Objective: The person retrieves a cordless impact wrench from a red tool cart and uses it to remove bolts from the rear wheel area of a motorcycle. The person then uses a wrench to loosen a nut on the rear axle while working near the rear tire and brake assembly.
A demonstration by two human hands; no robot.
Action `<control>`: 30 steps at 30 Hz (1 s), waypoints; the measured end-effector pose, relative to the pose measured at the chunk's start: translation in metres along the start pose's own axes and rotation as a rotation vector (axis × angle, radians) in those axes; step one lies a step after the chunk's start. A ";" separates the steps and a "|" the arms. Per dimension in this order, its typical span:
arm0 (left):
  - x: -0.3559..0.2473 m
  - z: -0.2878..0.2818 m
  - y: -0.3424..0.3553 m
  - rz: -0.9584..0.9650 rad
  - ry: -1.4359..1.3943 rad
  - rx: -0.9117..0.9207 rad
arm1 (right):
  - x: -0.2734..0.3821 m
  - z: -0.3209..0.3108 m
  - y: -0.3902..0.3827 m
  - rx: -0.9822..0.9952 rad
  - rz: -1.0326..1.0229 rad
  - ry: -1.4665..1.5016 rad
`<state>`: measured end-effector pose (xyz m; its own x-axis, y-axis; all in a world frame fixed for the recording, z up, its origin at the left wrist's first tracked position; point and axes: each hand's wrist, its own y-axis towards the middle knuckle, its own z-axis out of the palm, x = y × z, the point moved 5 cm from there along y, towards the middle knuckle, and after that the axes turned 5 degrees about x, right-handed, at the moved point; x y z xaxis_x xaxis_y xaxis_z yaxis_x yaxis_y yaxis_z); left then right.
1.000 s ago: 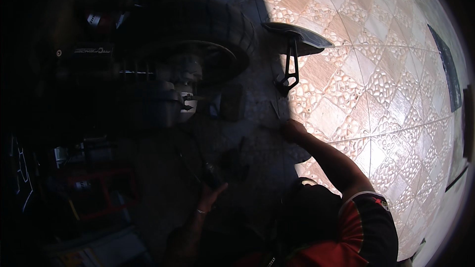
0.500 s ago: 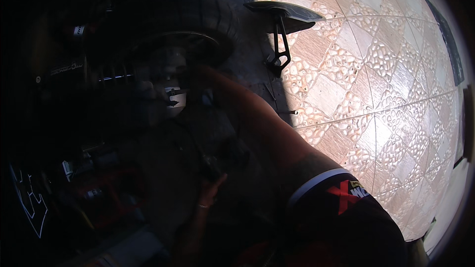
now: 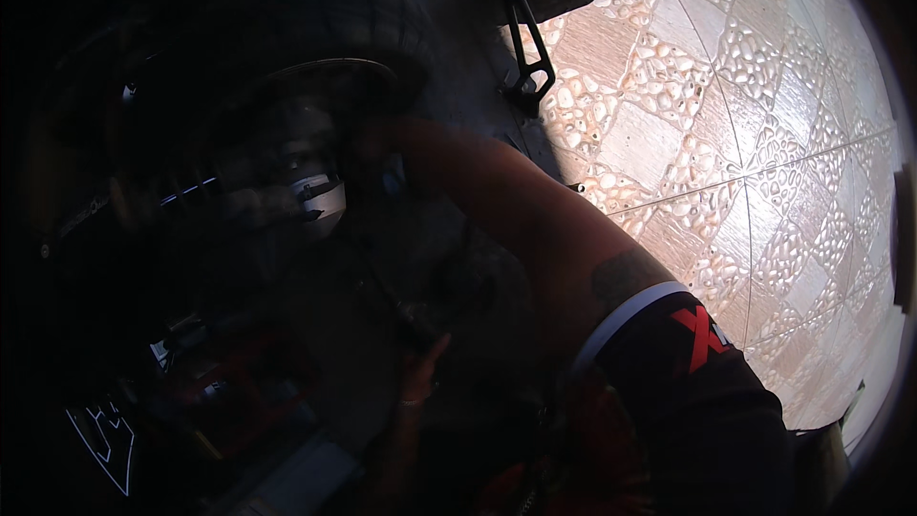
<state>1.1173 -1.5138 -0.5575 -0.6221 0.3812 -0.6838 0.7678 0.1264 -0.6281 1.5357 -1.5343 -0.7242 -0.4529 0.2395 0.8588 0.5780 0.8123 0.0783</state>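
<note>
Deep shadow covers most of my work area. My right arm, in a dark sleeve with a white cuff, reaches up and left to a motorcycle-like wheel (image 3: 401,29). At its end my right hand (image 3: 368,143) is a dim shape beside the hub; its fingers are lost in the dark. A pale silvery round part (image 3: 325,197) shows just left of that hand. Lower down, my left hand (image 3: 417,377) is closed around a dark, elongated object (image 3: 414,315) whose kind I cannot make out. One finger or thumb points up along it.
A dark curved panel on a black bracket (image 3: 530,48) stands beside the wheel, at the shadow's edge. Sunlit tiles with a pebble pattern (image 3: 659,143) spread to the right. Lower left, a red object (image 3: 258,387) and a dark panel with white lines (image 3: 105,449) show dimly.
The view has shifted, so the wheel and bracket sit farther left and higher, and the lower-left things farther right. Both hands stay in about the same places relative to the wheel.
</note>
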 end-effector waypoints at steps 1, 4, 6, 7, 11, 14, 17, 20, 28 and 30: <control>0.007 -0.002 -0.001 -0.098 -0.048 0.001 | -0.009 0.008 -0.001 0.105 0.076 0.184; 0.020 -0.004 -0.002 -0.233 -0.113 -0.001 | -0.011 0.006 -0.049 0.374 0.310 0.471; 0.024 -0.004 -0.002 -0.273 -0.119 -0.028 | -0.004 -0.010 -0.124 0.470 0.441 0.159; 0.022 -0.003 -0.003 -0.228 -0.116 -0.012 | -0.006 -0.010 -0.180 0.526 0.483 -0.092; 0.017 -0.002 -0.002 -0.222 -0.127 -0.010 | 0.011 -0.008 -0.338 0.203 0.749 -0.421; 0.014 -0.002 -0.002 -0.276 -0.161 0.007 | 0.022 0.002 -0.364 0.079 0.602 -0.434; 0.012 0.000 -0.001 -0.274 -0.189 0.008 | 0.027 0.004 -0.370 0.077 0.622 -0.483; 0.013 0.001 0.001 -0.260 -0.198 0.012 | 0.032 -0.008 -0.369 0.100 0.612 -0.529; 0.020 -0.002 -0.002 -0.287 -0.180 -0.008 | 0.066 -0.067 -0.306 -0.104 0.386 -0.117; 0.014 -0.001 -0.001 -0.227 -0.178 0.002 | 0.079 -0.078 -0.263 -0.091 0.233 -0.187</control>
<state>1.1084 -1.5078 -0.5662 -0.7954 0.1764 -0.5799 0.6055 0.1884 -0.7732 1.4010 -1.7706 -0.6379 -0.4135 0.5142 0.7514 0.7352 0.6754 -0.0576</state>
